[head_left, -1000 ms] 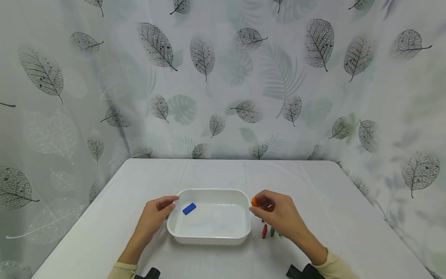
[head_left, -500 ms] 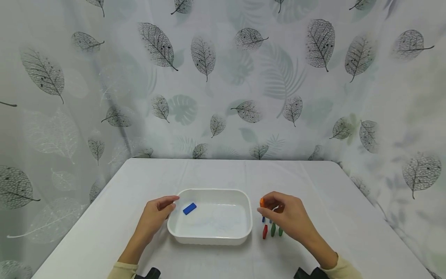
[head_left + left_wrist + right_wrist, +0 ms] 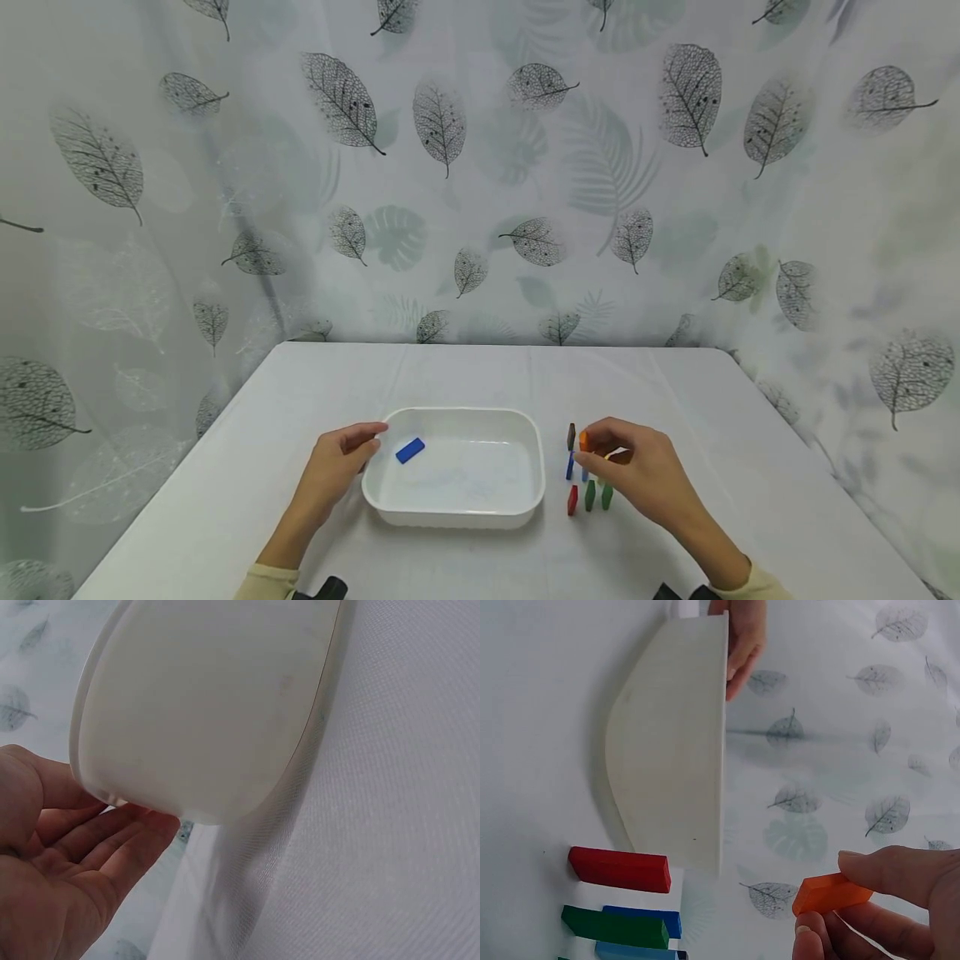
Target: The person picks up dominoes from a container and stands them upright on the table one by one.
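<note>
My left hand (image 3: 340, 457) grips the left rim of a white plastic tub (image 3: 454, 518), thumb at the rim and fingers against the outer wall, as the left wrist view shows. Inside the tub, toward its left end, lies a blue block (image 3: 410, 451). To the right of the tub, my right hand (image 3: 637, 462) pinches an orange block (image 3: 826, 893) between thumb and fingers, held above the other blocks. Below that hand stand a red block (image 3: 573, 500), a green block (image 3: 590, 496), a dark blue block (image 3: 569, 465) and a brown block (image 3: 572, 437).
A second green block (image 3: 607, 497) stands at the right of the group, and a light blue block (image 3: 634, 950) is partly hidden. A white cloth covers the table (image 3: 465, 379). Behind it hangs a leaf-patterned curtain (image 3: 480, 183).
My right hand has moved right, away from the tub's right rim, carrying the orange block over the group of blocks. The left hand keeps its grip on the tub.
</note>
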The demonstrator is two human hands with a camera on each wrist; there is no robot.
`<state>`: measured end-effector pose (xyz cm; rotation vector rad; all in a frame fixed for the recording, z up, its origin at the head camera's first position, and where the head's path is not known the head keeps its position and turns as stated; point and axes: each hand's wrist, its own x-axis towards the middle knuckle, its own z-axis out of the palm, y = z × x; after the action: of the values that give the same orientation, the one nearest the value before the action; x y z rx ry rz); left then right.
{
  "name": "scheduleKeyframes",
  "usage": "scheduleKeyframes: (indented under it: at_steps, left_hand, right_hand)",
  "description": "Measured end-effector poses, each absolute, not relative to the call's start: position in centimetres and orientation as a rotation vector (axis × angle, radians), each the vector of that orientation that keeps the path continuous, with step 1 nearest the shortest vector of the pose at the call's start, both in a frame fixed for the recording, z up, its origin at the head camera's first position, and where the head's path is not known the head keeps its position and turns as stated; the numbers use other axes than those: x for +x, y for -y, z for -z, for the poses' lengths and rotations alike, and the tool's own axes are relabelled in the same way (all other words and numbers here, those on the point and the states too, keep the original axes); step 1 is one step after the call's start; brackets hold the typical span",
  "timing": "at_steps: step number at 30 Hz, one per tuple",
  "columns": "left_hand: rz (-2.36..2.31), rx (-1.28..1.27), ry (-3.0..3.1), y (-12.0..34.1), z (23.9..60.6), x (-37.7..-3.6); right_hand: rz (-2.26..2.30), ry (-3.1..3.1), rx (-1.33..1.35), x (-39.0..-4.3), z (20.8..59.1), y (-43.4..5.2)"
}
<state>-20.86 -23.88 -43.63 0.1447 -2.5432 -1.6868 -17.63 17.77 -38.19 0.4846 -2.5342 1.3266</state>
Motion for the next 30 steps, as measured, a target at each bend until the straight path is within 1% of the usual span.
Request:
scheduleKeyframes:
  at_steps: [30]
  left_hand:
    - [1.698,0.138,2.533,23.9,43.7,-20.9]
  right_hand:
    - [-1.277,2.611,0.34,-17.5,39.3,-20.0]
